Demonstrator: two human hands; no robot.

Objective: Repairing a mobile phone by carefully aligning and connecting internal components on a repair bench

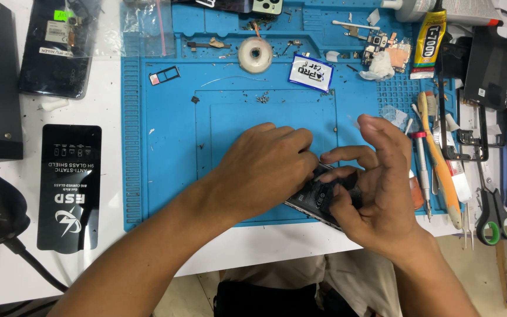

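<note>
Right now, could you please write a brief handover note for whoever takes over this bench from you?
Left hand: curled over the dark phone, pressing it down at the near edge of the blue mat.
Right hand: fingers pinching a small black part at the phone's right end.
Nearby: tape roll at the mat's far side, screwdriver and scissors to the right.
Done: phone appears opened, with small parts loose on the mat.
Left: phone not yet closed; what the black part is cannot be told.

Two hands work on one dark phone. One blue mat, one tape roll, one glue tube, one pair of scissors.
</note>
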